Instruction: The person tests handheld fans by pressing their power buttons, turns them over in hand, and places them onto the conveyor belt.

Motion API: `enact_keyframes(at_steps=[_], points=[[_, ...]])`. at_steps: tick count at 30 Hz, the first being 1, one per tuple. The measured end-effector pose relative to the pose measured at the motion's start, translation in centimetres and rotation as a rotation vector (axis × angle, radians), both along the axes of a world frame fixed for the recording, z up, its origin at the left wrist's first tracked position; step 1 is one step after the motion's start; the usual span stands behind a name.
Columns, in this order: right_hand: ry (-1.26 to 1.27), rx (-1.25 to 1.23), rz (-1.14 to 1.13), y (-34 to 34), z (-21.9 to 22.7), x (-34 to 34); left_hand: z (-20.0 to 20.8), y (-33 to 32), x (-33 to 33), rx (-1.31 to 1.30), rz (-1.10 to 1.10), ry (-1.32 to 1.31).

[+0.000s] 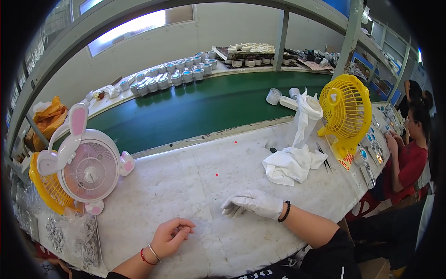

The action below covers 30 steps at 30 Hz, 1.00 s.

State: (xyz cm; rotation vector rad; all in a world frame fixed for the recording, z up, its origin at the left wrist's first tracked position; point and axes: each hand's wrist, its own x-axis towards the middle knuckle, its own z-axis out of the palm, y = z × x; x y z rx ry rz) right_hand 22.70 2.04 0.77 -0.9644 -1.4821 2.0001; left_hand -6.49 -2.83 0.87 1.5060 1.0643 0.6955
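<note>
My left hand is bare and rests low over the white worktop, its fingers curled in with nothing visible in them. A silver bangle and a red cord circle its wrist. To its right, my right hand wears a white glove and a dark bead bracelet. Its fingers stretch out to the left, and it holds nothing. The two hands are apart. Beyond the gloved hand lies a crumpled white cloth, with dark tweezers beside it. Two small red dots show on the worktop.
A white-and-pink rabbit-eared fan stands left, a yellow fan right. White plastic drapes over handheld fans by the green conveyor belt. Rows of small fans line its far side. A co-worker in red sits right.
</note>
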Motion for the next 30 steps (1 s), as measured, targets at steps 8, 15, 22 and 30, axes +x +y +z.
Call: enact_keyframes(at_steps=[8, 15, 22, 30], points=[[0.010, 0.016, 0.006, 0.0, -0.2, 0.0, 0.5, 0.1, -0.3, -0.108, -0.002, -0.020], [0.008, 0.027, 0.012, -0.2, -0.4, 0.0, 0.5, 0.0, -0.3, -0.116, -0.007, -0.037], [-0.011, 0.033, -0.026, -0.1, -0.2, -0.2, -0.1, 0.0, 0.1, -0.058, 0.011, -0.061], [-0.228, 0.772, -0.479, 10.2, 3.8, 0.5, -0.8, 0.4, 0.3, -0.008, -0.013, 0.045]])
